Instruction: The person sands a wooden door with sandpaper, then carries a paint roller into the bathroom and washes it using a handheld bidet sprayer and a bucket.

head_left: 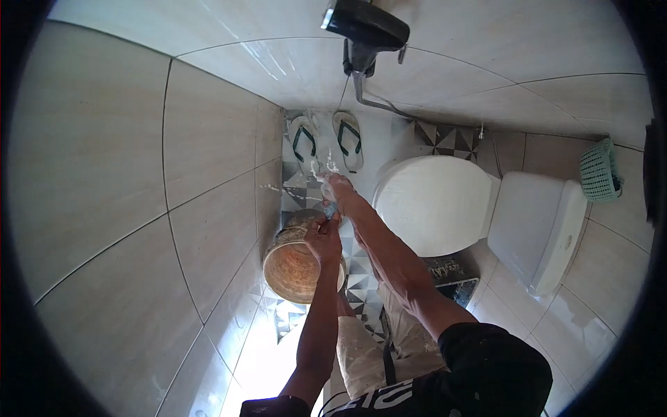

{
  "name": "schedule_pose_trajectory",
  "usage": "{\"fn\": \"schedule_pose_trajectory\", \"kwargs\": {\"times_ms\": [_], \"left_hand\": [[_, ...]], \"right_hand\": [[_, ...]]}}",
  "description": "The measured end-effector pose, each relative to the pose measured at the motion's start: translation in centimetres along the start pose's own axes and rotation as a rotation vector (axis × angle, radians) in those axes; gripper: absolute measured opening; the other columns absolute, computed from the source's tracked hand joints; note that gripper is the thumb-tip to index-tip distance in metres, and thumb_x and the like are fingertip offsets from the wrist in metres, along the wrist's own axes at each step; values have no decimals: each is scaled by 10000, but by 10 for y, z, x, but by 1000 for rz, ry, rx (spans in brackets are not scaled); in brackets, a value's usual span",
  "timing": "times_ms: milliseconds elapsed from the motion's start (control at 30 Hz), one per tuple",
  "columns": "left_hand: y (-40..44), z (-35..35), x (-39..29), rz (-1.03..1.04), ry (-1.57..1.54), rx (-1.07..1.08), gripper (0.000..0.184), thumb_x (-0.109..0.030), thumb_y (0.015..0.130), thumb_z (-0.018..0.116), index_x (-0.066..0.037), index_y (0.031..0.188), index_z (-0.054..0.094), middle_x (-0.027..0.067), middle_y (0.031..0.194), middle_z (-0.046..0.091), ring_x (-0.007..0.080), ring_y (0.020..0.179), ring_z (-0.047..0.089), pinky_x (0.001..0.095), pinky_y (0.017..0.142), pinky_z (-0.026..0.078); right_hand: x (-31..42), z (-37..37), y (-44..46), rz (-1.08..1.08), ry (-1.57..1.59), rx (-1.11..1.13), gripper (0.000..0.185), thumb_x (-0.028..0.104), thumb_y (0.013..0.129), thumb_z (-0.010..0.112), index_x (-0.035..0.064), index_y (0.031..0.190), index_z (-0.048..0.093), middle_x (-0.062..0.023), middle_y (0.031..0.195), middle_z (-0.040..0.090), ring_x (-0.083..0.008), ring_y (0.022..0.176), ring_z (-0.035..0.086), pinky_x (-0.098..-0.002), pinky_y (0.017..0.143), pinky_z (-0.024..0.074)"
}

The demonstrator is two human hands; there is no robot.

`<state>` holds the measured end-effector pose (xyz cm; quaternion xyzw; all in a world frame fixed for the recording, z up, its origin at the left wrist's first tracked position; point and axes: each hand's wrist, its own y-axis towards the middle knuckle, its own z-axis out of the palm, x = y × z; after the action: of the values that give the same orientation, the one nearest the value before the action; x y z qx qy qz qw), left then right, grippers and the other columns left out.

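Note:
My left hand [324,238] is closed, its fingers pinching a small pale blue, partly see-through item [330,210] whose kind I cannot make out. Just above it, my right hand [338,186] is closed around the upper end of what seems to be the same item. White splashes [332,164] of liquid fly out beyond the right hand, toward the flip-flops. Below and left of my left hand stands a round bucket [295,267] with a stained brown inside, its mouth tilted toward me. My left forearm passes in front of its right side.
A pair of flip-flops [303,142] with green straps lies by the far wall. To the right is a toilet with its lid [431,205] down. A green basket [599,170] sits by the cistern [531,226]. A black fixture [372,28] juts from above.

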<state>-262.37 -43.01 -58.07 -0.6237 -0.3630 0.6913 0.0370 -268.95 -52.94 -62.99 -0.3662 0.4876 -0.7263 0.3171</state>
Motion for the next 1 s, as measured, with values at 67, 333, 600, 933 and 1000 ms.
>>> {"fn": "schedule_pose_trajectory", "kwargs": {"times_ms": [67, 333, 600, 933, 1000], "left_hand": [[5, -3, 12, -1, -3, 41, 216, -10, 764, 720, -10, 856, 524, 52, 821, 563, 112, 736, 572, 243, 669, 490], [44, -40, -27, -542, 211, 768, 311, -228, 727, 724, -90, 957, 567, 9, 783, 578, 102, 580, 530, 229, 506, 430], [46, -46, -38, -749, 77, 1080, 360, -91, 707, 663, 11, 1035, 556, 100, 839, 631, 242, 710, 632, 360, 635, 539], [37, -37, -55, -1014, 43, 1013, 259, 24, 646, 653, -59, 848, 515, 35, 648, 494, 155, 474, 488, 293, 426, 455], [34, -33, -54, -979, 159, 1034, 283, 42, 649, 650, -64, 872, 513, 26, 654, 492, 138, 469, 469, 278, 416, 434]], "right_hand": [[-19, -16, 19, -266, -8, 221, 285, 370, 893, 557, 110, 969, 646, -20, 663, 511, -142, 519, 470, -310, 412, 390], [-90, -44, 63, -703, -505, 358, 508, 355, 812, 658, -5, 1160, 570, -162, 1037, 629, -211, 954, 595, -337, 821, 469], [-25, -11, -67, -532, -136, 296, 240, 173, 810, 658, 32, 993, 595, -83, 795, 629, -163, 694, 618, -291, 614, 509], [-27, -39, -72, -158, 415, 644, 281, 340, 824, 685, 90, 789, 560, 0, 700, 552, -102, 581, 543, -283, 545, 476], [-30, -38, -63, -142, 360, 569, 281, 346, 832, 675, 106, 762, 545, 6, 680, 537, -95, 558, 526, -286, 524, 464]]}}
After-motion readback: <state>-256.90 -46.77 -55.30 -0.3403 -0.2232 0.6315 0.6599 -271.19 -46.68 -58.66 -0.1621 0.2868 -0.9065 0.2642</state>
